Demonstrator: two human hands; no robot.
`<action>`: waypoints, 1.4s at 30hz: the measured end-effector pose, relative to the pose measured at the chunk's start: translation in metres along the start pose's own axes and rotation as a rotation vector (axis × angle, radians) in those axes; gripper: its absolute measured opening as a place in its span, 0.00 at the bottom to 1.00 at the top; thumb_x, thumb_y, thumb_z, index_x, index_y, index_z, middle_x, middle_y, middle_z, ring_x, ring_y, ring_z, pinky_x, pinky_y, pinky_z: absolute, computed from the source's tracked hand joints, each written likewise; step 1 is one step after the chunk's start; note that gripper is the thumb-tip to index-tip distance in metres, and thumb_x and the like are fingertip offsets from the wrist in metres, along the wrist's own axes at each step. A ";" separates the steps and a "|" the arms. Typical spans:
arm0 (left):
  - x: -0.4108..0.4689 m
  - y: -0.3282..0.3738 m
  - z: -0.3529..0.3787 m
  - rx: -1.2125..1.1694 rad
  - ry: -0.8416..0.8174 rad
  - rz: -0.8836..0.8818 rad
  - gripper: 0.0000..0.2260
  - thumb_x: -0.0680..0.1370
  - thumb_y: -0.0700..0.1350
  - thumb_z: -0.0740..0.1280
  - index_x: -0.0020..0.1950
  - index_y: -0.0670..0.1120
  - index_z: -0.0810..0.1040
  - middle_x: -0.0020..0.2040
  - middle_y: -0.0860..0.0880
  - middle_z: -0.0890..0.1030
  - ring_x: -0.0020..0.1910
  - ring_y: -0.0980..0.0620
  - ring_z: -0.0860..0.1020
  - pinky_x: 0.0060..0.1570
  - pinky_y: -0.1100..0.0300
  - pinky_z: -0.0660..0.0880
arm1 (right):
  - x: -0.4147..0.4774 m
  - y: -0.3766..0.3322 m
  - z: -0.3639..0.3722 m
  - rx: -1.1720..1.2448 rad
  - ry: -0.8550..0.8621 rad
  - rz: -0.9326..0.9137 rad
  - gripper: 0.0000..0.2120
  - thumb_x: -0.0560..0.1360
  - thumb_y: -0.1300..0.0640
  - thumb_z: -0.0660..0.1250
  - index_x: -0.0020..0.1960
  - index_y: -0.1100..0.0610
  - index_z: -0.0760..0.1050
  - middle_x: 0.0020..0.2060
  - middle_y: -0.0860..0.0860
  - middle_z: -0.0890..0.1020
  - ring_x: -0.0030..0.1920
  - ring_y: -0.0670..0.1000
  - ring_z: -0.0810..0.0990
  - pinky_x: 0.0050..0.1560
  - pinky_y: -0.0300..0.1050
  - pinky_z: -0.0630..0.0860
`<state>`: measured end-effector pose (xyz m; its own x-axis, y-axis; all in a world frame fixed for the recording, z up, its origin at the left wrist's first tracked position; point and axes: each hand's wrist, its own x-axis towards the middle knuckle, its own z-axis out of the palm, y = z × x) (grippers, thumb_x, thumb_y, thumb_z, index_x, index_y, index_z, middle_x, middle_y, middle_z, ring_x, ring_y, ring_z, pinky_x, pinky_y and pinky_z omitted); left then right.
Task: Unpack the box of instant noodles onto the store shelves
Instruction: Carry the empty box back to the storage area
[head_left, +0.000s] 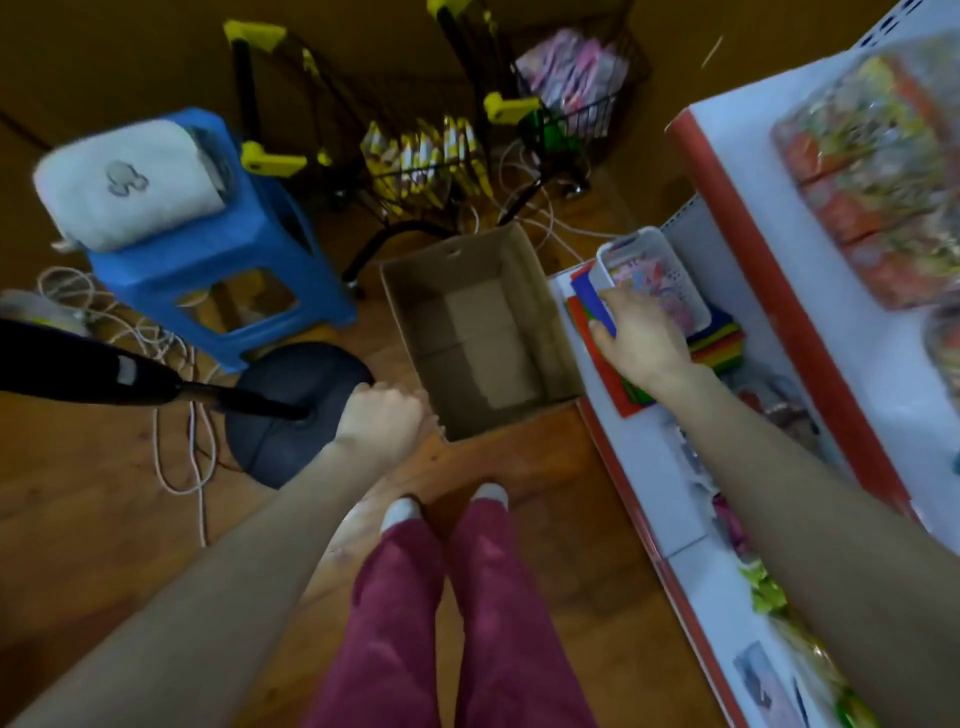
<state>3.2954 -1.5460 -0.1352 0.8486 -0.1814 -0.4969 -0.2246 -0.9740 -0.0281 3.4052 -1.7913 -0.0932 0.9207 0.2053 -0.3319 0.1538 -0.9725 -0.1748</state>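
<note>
A: Box (480, 332), where is it and what's inside?

B: Cardboard, open-topped, on the wood floor just left of the shelf (649, 467). Only its bare bottom shows; no noodles are visible inside, so unpacking looks finished or nearly so.

A: What are the hands doing?

B: The left hand (382, 418) is curled shut at the box's near-left corner, apparently gripping the rim or a flap, perhaps to steady or lift it. The right hand (641, 340) reaches right of the box onto the shelf's lowest level, fingers closed on a blue item (602, 301) beside a white basket (654, 278), over stacked coloured sheets (719, 340).

A: Anything else near the box?

B: Behind it, shopping carts (415, 156); to its left, a blue stool (208, 260) and a black stand base (291, 410).
</note>
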 end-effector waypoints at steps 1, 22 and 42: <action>0.009 0.002 0.009 -0.002 -0.016 -0.011 0.17 0.81 0.54 0.52 0.60 0.45 0.73 0.55 0.45 0.79 0.55 0.45 0.76 0.52 0.55 0.69 | 0.005 0.008 0.013 -0.013 -0.018 0.000 0.17 0.78 0.56 0.60 0.63 0.64 0.70 0.57 0.63 0.77 0.57 0.64 0.74 0.52 0.54 0.72; 0.196 -0.038 0.164 -0.075 -0.118 -0.224 0.22 0.80 0.59 0.53 0.52 0.41 0.73 0.38 0.47 0.73 0.36 0.49 0.74 0.33 0.57 0.68 | 0.121 0.057 0.257 0.171 -0.102 0.292 0.20 0.78 0.55 0.60 0.68 0.61 0.64 0.62 0.62 0.71 0.62 0.60 0.71 0.57 0.54 0.72; 0.255 -0.043 0.239 -0.656 0.050 -0.567 0.12 0.80 0.43 0.57 0.58 0.36 0.63 0.53 0.37 0.77 0.50 0.37 0.77 0.43 0.51 0.70 | 0.200 0.091 0.321 0.223 0.178 0.489 0.12 0.80 0.57 0.56 0.57 0.64 0.71 0.54 0.63 0.75 0.54 0.62 0.75 0.52 0.52 0.71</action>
<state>3.4067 -1.5178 -0.4678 0.7728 0.3641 -0.5198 0.5467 -0.7980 0.2538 3.4888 -1.8036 -0.4728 0.9150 -0.3040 -0.2651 -0.3676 -0.8991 -0.2378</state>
